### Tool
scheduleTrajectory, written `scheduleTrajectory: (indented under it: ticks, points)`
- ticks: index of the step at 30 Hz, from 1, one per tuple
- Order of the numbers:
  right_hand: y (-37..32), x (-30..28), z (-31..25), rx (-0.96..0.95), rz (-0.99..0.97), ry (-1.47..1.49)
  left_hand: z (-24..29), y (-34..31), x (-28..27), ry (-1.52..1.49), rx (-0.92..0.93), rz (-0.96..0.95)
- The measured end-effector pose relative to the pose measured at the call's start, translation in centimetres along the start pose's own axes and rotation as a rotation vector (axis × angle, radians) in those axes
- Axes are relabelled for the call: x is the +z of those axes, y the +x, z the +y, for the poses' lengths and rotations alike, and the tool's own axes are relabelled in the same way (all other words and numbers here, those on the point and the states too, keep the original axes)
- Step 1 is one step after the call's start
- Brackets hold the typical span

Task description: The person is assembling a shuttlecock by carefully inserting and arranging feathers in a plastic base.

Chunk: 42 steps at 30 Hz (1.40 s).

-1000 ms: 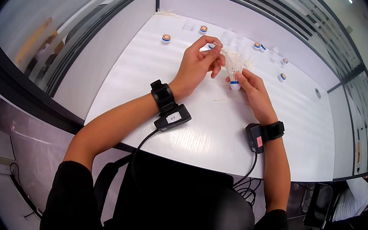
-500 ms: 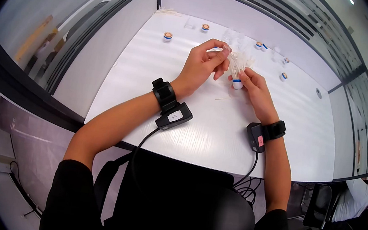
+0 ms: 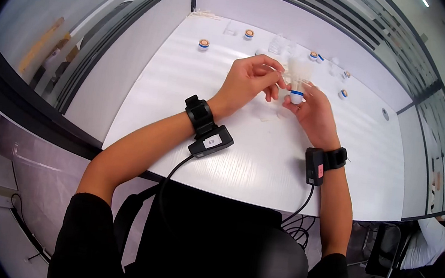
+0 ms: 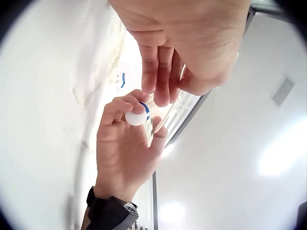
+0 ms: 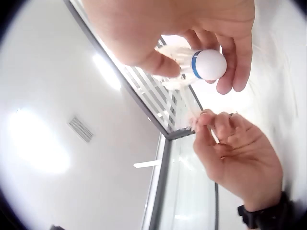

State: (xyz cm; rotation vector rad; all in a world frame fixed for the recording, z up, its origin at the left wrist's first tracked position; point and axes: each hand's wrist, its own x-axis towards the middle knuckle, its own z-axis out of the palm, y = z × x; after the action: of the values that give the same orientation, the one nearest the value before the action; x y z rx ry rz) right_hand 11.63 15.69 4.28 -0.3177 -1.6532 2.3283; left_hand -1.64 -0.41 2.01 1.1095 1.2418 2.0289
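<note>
A feather shuttlecock (image 3: 295, 98) with a white rounded base and a blue band is held in my right hand (image 3: 316, 114), base toward me. In the right wrist view, the thumb lies along its feathers (image 5: 175, 60) and the fingers curl behind the base (image 5: 211, 64). My left hand (image 3: 253, 82) is just left of it, thumb and forefinger together on a thin pale feather shaft (image 4: 165, 120) that runs toward the shuttlecock. Its other fingers are bent loosely. Most of the feather skirt is blurred in the head view.
Several cut-off shuttlecock bases with blue bands stand about the white table, one at the left (image 3: 204, 44) and one at the right (image 3: 344, 94). Clear plastic pieces (image 3: 277, 43) stand behind the hands. Loose pale shafts (image 3: 206, 15) lie in the far left corner. Partition walls (image 3: 302, 19) enclose the table.
My right hand has turned the shuttlecock more upright and shifted it slightly right. The left hand has moved slightly right and down, and its fingertips no longer overlap the feather tips.
</note>
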Motion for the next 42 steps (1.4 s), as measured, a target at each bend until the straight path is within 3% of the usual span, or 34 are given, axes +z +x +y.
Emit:
scheduleTrajectory:
  ticks: [4,11,15,21,24,28,42]
  points:
    - [-0.1,-0.9,-0.5,0.077,-0.102,0.349,-0.3,-0.1,0.1,0.048,0.038,-0.012]
    - [-0.6,-0.1,-0.2,0.107,0.023,0.154,-0.4,0.0,0.2,0.16,0.086,0.021]
    - [-1.3,1.2,-0.9,0.059,-0.028,-0.047,-0.6,0.2,0.0,0.226,0.138,0.069]
    - [-0.4,-0.1,0.1,-0.041,-0.013,-0.151,-0.3,0.2,0.2,0.156,0.105,0.093]
    - [0.1,-0.8,0.4,-0.081,0.0,-0.198,-0.4,0.2,0.2,0.129,-0.017,0.009]
    - [0.1,-0.7,0.4,-0.135,0.016,-0.317,-0.6,0.0,0.4,0.232,-0.025,-0.035]
    - [0.0,-0.7,0.3,-0.158,0.067,-0.448,-0.6,0.8,-0.7,0.069,0.003,0.261]
